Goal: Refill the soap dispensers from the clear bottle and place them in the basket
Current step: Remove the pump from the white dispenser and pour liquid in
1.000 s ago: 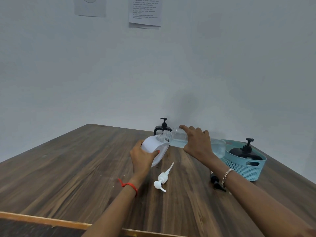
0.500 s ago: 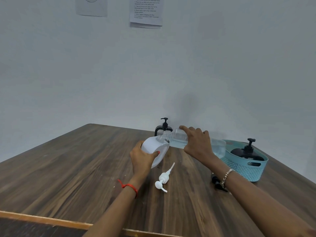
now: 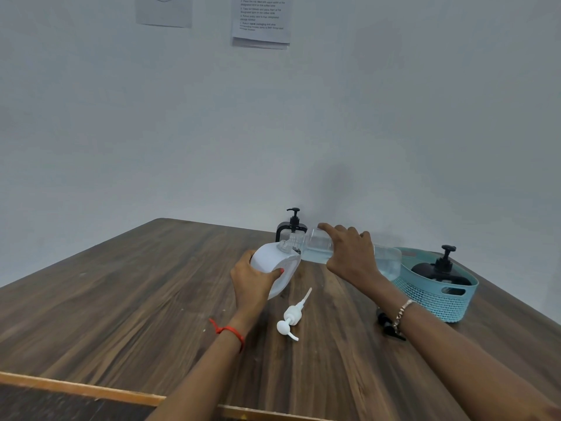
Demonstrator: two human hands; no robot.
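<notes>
Left hand is gripping the tilted dispenser; right hand is gripping the bottle, seemingly pouring. If the necks slip apart, liquid risks spilling onto the bench.

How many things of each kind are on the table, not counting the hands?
Basket: 1
Clear bottle: 1
Soap dispensers: 3 (white dispenser, black dispenser at the back, black dispenser in the basket)
Loose white pump: 1
Partly hidden black piece: 1
Total: 7

right hand tips clear bottle into white dispenser gripped by left hand.
</notes>
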